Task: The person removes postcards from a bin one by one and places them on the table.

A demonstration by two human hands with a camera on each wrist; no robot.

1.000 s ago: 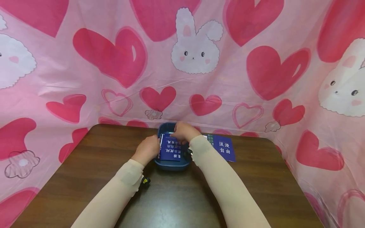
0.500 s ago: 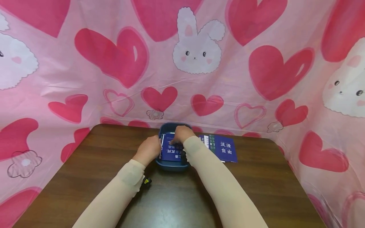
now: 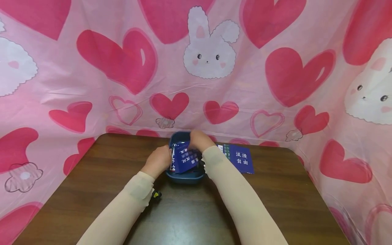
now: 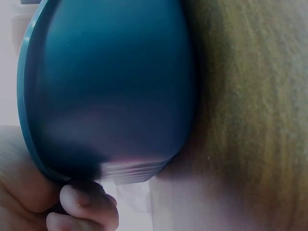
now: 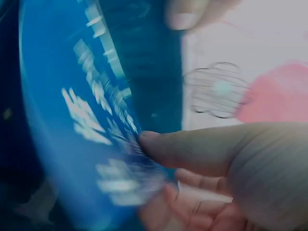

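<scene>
Looks like the blue card (image 3: 186, 161) has twisted since the earlier frames: it sat pretty square in the bin (image 3: 185, 180), now it's skewed and a white-patterned sheet (image 3: 173, 164) shows along its left edge. Bin and left hand (image 3: 157, 160) have barely budged.

So, hands: left has its fingers curled over the bin's rim, holding it steady on the table (image 3: 101, 170). Right hand (image 3: 199, 139) is pinching the blue card, thumb on 1 face and fingers round the back, pretty clear in the right wrist view even with the blur. Card's over or inside the bin, can't tell if it's fully off the stuff beneath it.

Loose cards (image 3: 242, 160) lie on the table to the right, partly behind the right sleeve.

My read: the step in hand is working that 1 card free of or into the pile, and stills don't settle which. Either way, next move calls for keeping the pinch, leaving the left hand on the rim and not dragging the sheet underneath along.
</scene>
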